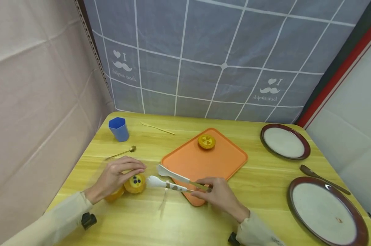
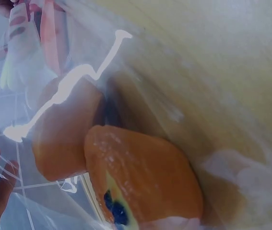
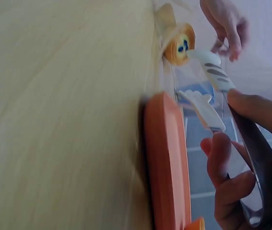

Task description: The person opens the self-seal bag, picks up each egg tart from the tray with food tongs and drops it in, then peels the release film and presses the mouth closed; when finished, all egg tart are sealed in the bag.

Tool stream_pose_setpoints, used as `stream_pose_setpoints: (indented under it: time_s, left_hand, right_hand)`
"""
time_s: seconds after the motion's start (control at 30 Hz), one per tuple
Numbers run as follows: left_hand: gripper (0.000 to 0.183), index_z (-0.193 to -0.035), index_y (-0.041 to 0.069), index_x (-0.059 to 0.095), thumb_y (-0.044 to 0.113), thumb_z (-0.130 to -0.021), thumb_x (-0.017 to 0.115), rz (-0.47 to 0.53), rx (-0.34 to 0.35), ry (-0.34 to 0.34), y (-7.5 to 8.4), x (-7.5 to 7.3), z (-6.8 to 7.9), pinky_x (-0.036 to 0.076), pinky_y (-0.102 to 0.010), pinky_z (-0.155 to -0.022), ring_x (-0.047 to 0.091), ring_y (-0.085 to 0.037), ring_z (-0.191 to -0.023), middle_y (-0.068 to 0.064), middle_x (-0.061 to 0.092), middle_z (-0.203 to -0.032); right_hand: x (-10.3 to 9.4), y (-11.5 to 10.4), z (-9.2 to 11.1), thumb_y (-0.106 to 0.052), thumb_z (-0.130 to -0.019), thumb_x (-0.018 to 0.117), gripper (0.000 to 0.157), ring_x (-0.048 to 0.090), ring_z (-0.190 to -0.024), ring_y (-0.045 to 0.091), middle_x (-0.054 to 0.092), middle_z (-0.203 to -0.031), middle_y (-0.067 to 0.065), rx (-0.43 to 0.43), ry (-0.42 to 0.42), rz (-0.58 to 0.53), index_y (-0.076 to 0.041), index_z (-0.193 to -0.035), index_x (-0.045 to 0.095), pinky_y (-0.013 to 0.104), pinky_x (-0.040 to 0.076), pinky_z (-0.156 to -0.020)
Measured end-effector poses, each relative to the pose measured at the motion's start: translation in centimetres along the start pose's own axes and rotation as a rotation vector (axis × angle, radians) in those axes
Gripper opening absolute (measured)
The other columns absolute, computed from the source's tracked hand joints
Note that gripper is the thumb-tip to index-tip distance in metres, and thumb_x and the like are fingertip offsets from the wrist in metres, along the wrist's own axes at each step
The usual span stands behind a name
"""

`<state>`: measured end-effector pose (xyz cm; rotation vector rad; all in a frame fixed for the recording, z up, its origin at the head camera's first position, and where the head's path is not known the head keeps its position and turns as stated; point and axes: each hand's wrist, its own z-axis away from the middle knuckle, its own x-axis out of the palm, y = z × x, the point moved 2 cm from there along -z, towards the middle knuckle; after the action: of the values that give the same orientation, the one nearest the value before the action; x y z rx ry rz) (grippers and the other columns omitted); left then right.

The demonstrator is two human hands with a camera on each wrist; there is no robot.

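My left hand [image 1: 120,174] pinches the edge of a clear plastic bag [image 2: 145,91], fingers and thumb close together above the pastries. Inside the bag are two golden pastries; the nearer-to-centre pastry [image 1: 135,184] has dark blue berries on top, and the other pastry [image 1: 114,194] is partly hidden by my wrist. My right hand [image 1: 219,194] grips metal tongs [image 3: 251,139] with white paw-shaped ends. The ends stand apart, with one tip [image 1: 154,181] right beside the berry pastry and nothing between them. The tongs overlap the near-left corner of an orange tray [image 1: 188,164] in the head view.
A yellow-topped tart [image 1: 207,141] sits near the tray's far corner. At the left stand a blue cup [image 1: 119,130] and a gold spoon [image 1: 120,153], with a thin gold knife [image 1: 157,127] behind. Two brown-rimmed plates [image 1: 285,141] and a dark-handled utensil [image 1: 323,179] lie at the right.
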<state>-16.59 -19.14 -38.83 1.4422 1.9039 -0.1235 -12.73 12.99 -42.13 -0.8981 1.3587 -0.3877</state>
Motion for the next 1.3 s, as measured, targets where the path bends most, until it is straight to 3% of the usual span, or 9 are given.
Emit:
stream_pose_setpoints:
  time_s: [0.17,0.33,0.43,0.53,0.63,0.73,0.87,1.03,1.3]
  left_hand:
    - [0.040,-0.091,0.011,0.071,-0.010,-0.057,0.074,-0.002,0.007,-0.005,-0.3,-0.2,-0.2,0.047,-0.010,-0.083,0.064,-0.012,-0.084,-0.001,0.068,-0.092]
    - [0.037,-0.091,0.012,0.071,-0.007,-0.059,0.075,-0.015,-0.014,-0.010,-0.5,-0.5,-0.4,0.046,-0.010,-0.084,0.063,-0.011,-0.085,0.001,0.068,-0.093]
    - [0.037,-0.091,0.013,0.071,-0.007,-0.060,0.075,-0.016,-0.019,-0.012,-0.5,-0.5,-0.4,0.046,-0.010,-0.085,0.063,-0.011,-0.086,0.001,0.068,-0.093]
    - [0.039,-0.092,0.013,0.071,-0.008,-0.059,0.075,-0.014,-0.020,-0.013,-0.6,-0.5,-0.4,0.046,-0.010,-0.085,0.063,-0.011,-0.086,0.001,0.068,-0.093]
    - [0.039,-0.092,0.013,0.071,-0.008,-0.059,0.075,-0.011,-0.022,-0.015,-0.6,-0.5,-0.3,0.046,-0.009,-0.085,0.063,-0.011,-0.086,0.001,0.068,-0.093]
    - [0.037,-0.092,0.013,0.071,-0.006,-0.061,0.075,-0.012,-0.026,-0.017,-0.7,-0.4,-0.2,0.046,-0.009,-0.085,0.063,-0.011,-0.086,0.001,0.068,-0.094]
    - [0.038,-0.093,0.014,0.071,-0.006,-0.061,0.075,-0.011,-0.033,-0.019,-0.6,-0.4,-0.1,0.046,-0.009,-0.085,0.063,-0.011,-0.086,0.002,0.068,-0.094]
    - [0.037,-0.092,0.013,0.071,-0.006,-0.061,0.075,-0.018,-0.035,-0.018,-0.5,-0.3,-0.1,0.046,-0.009,-0.085,0.063,-0.011,-0.086,0.002,0.068,-0.094]
    - [0.035,-0.092,0.014,0.071,-0.005,-0.063,0.074,-0.015,-0.045,-0.020,-0.5,-0.3,-0.1,0.046,-0.009,-0.085,0.063,-0.011,-0.086,0.002,0.068,-0.093]
  right_hand:
    - [-2.4,1.3,1.2,-0.053,-0.068,0.067,0.041,0.050,-0.050,0.004,0.068,-0.089,-0.007,0.078,0.017,0.003,-0.027,-0.099,0.067,0.020,0.043,-0.041]
    - [-4.8,3.3,2.4,-0.052,-0.065,0.070,0.039,0.036,-0.043,0.002,0.067,-0.089,-0.006,0.179,0.070,-0.045,-0.032,-0.098,0.066,0.019,0.034,-0.036]
    - [-6.5,4.8,3.2,-0.053,-0.066,0.069,0.040,0.031,-0.042,0.003,0.068,-0.078,-0.001,0.251,0.130,-0.040,-0.032,-0.099,0.066,0.019,0.031,-0.035]
    - [-8.4,6.3,3.7,-0.055,-0.068,0.067,0.044,0.048,-0.049,0.003,0.069,-0.081,0.003,0.294,0.217,0.025,-0.029,-0.104,0.065,0.020,0.039,-0.039]
    - [-10.1,7.8,3.8,-0.056,-0.071,0.064,0.049,0.060,-0.056,0.010,0.071,-0.083,0.005,0.340,0.296,0.073,-0.026,-0.109,0.063,0.022,0.039,-0.037]
    - [-11.4,9.1,3.5,-0.058,-0.071,0.062,0.053,0.056,-0.047,0.009,0.071,-0.082,0.005,0.390,0.362,0.099,-0.023,-0.111,0.063,0.024,0.034,-0.033]
    - [-12.2,10.2,2.8,-0.062,-0.070,0.060,0.057,0.048,-0.042,0.007,0.070,-0.077,0.005,0.433,0.400,0.117,-0.022,-0.112,0.063,0.024,0.035,-0.036]
    - [-12.3,10.4,1.2,-0.061,-0.071,0.059,0.055,0.060,-0.059,0.011,0.070,-0.082,0.007,0.420,0.402,0.086,-0.022,-0.110,0.064,0.018,0.042,-0.049]
    - [-12.0,10.5,-1.7,-0.062,-0.072,0.058,0.057,0.063,-0.066,0.022,0.070,-0.081,0.010,0.437,0.338,-0.020,-0.020,-0.110,0.064,0.024,0.042,-0.043]
